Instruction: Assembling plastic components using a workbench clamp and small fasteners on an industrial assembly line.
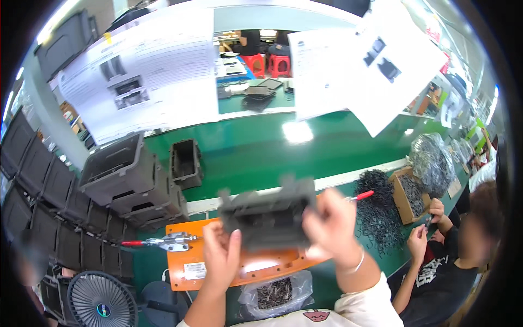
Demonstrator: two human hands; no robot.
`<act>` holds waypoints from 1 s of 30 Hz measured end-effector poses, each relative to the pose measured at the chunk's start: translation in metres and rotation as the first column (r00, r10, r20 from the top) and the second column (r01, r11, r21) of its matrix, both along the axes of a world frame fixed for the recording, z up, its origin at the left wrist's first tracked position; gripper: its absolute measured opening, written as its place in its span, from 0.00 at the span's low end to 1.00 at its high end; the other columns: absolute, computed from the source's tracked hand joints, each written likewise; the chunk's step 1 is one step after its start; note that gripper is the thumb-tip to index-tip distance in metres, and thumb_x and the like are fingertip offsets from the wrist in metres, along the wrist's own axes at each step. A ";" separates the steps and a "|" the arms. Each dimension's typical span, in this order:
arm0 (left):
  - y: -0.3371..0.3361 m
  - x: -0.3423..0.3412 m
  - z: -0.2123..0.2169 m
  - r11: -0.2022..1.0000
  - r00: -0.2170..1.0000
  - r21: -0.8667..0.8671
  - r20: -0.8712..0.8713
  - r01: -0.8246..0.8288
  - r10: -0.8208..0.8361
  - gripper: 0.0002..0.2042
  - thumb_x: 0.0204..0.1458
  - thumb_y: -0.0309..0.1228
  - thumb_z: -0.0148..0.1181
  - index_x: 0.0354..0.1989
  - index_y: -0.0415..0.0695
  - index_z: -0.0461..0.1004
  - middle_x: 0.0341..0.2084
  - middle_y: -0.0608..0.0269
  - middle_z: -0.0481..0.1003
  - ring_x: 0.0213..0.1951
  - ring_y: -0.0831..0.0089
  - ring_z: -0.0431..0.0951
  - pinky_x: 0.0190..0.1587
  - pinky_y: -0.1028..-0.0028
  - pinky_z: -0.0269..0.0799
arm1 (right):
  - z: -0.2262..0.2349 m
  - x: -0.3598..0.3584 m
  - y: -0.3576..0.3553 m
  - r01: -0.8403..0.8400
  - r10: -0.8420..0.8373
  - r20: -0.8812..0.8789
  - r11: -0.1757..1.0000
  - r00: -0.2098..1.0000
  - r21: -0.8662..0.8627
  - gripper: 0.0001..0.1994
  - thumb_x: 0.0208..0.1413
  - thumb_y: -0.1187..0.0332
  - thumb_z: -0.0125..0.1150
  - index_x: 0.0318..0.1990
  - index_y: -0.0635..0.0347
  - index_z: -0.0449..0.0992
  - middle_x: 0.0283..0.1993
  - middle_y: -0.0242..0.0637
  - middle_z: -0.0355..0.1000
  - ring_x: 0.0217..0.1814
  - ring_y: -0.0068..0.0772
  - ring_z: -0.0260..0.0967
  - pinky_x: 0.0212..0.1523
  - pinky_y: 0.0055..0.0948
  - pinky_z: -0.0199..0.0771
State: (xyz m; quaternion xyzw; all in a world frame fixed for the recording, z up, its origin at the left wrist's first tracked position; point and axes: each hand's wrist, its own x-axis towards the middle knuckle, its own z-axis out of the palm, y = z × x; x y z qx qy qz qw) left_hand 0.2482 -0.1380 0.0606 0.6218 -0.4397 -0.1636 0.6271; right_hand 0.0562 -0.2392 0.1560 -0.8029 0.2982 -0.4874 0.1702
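Observation:
A dark grey plastic box [267, 223], smeared by motion, is held up over an orange fixture board [182, 231]. My left hand [220, 248] grips its left end, thumb on the near face. At the right end, my right hand [332, 223] is closed on the box and blurred. A toggle clamp [175, 241] with a red handle is mounted on the board's left side. Another red handle [364, 194] sticks out beyond my right hand; the rest of it is hidden. Below the board, a clear plastic bag [302, 283] holds many small dark parts.
Stacked dark boxes [117, 163] stand at left, with a single box [185, 163] behind. Loose black parts [378, 212] lie in a heap beside a cardboard box [403, 199]. A co-worker [452, 261] handles a small part at right. A fan [103, 300] is at lower left; paper sheets [163, 71] hang ahead.

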 end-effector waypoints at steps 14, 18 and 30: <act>-0.009 0.007 -0.014 0.975 0.838 0.195 0.510 0.107 -0.194 0.12 0.50 0.38 0.62 0.29 0.42 0.71 0.25 0.57 0.73 0.29 0.56 0.75 0.31 0.61 0.67 | -0.067 0.109 -0.202 0.535 -0.287 -0.824 0.845 0.489 0.023 0.31 0.49 0.47 0.65 0.54 0.59 0.68 0.56 0.44 0.67 0.58 0.43 0.67 0.51 0.48 0.72; -0.008 0.009 -0.016 0.975 0.833 0.172 0.512 0.140 -0.210 0.10 0.49 0.36 0.64 0.29 0.42 0.73 0.23 0.61 0.73 0.25 0.65 0.74 0.31 0.65 0.67 | -0.089 0.219 -0.145 -0.390 0.157 -0.754 0.910 0.638 -0.141 0.38 0.42 0.62 0.73 0.62 0.58 0.62 0.69 0.41 0.54 0.73 0.41 0.48 0.61 0.50 0.62; -0.002 0.008 0.004 1.000 0.951 -0.009 0.309 0.003 0.000 0.30 0.40 0.29 0.71 0.53 0.38 0.64 0.47 0.47 0.66 0.47 0.57 0.70 0.46 0.61 0.69 | -0.019 0.174 -0.064 -0.292 -0.001 -0.823 0.935 0.568 -0.203 0.06 0.42 0.70 0.61 0.31 0.55 0.78 0.35 0.38 0.73 0.43 0.38 0.72 0.56 0.50 0.59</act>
